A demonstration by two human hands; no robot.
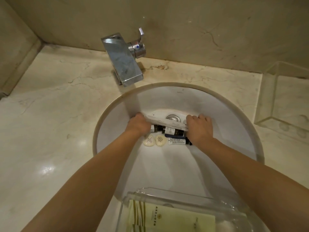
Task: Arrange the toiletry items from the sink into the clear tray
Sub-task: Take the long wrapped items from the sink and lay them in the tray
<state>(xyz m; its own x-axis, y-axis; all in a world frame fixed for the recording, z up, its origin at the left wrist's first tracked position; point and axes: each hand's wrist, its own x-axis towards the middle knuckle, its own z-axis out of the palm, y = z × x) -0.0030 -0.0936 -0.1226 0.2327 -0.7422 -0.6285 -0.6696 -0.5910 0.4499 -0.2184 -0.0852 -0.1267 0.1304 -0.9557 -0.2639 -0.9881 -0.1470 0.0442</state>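
Nearest to us, at the bottom edge of the view, sits the clear plastic tray [192, 196] with rounded corners, perched over the near rim of the round white ceramic sink [167, 166]; inside it we see a pale yellow-green paper packet [168, 218] with gold stripes and a small printed logo lying flat, and a white blurred shape at its right end that we cannot identify. Both our bare forearms reach over the tray into the basin. Our left hand [138, 125] and right hand [199, 128] each grip one end of a long flat white wrapped packet [167, 122], the fingers curled shut on it, holding it across the basin just in front of the chrome drain [173, 118]. Beneath and just behind the packet lie small dark bottles [170, 130] with white labels, side by side on the basin floor. Closer to us rest two cream oval soaps [155, 140] with printed wrappers, just beside each other, and to their right a small white tube [177, 141] with dark print, partly under our right hand. A square chrome faucet [122, 61] juts from the beige stone wall over the cream marble worktop [55, 114]. On the worktop at far right stands a clear rectangular acrylic box [284, 101].
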